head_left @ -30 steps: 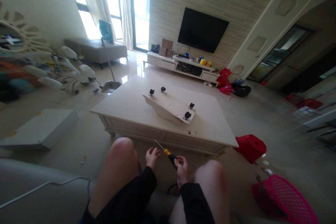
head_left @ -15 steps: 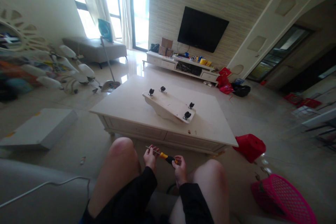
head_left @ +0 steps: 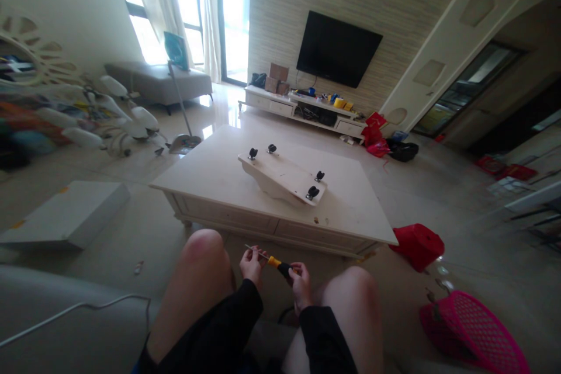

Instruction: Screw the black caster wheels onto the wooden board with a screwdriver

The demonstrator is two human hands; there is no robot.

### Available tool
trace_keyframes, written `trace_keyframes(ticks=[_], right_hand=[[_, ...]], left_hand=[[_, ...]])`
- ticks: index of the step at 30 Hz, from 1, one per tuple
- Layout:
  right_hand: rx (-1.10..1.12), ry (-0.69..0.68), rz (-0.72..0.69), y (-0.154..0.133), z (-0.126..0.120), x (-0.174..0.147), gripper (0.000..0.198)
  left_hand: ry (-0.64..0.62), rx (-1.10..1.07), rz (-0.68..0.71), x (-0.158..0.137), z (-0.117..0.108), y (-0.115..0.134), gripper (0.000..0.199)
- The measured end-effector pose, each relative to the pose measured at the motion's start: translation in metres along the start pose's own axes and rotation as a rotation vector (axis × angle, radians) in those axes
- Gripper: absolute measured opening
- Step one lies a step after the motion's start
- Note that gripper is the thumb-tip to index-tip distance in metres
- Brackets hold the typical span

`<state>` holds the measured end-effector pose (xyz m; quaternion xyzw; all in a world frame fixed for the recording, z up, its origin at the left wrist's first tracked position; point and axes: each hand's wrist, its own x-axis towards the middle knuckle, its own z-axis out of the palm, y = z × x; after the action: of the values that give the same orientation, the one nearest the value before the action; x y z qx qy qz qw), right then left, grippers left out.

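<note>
Between my knees I hold a screwdriver (head_left: 274, 262) with a yellow and black handle, its metal shaft pointing to the left. My left hand (head_left: 253, 265) has its fingers closed around the shaft near the tip. The handle's end is gripped by my right hand (head_left: 300, 283). Beyond both hands, a white board-like piece (head_left: 280, 178) lies on the coffee table (head_left: 210, 169), apart from my hands. Black caster wheels (head_left: 312, 192) stick up from its corners.
A red bin (head_left: 418, 246) stands by the table's right corner, with a pink basket (head_left: 477, 327) nearer me. On the left floor lies a large white box (head_left: 65, 213). A dustpan (head_left: 184, 144) stands behind the table. A white cable (head_left: 79, 307) runs across the seat.
Both hands and the screwdriver have shifted very slightly downward. The white piece with casters has stayed where it was.
</note>
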<state>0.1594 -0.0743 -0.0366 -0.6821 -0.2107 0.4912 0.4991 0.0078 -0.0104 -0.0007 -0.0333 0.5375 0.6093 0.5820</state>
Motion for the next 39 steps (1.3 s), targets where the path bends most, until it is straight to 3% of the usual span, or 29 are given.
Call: trace_keyframes(ticks=[39], right_hand=[[0.020,0.004,0.042,-0.0043,-0.0009,-0.0040,0.021]], left_hand=[[0.013,0.038,-0.033,-0.0053,0.0007,0.0011,0.012]])
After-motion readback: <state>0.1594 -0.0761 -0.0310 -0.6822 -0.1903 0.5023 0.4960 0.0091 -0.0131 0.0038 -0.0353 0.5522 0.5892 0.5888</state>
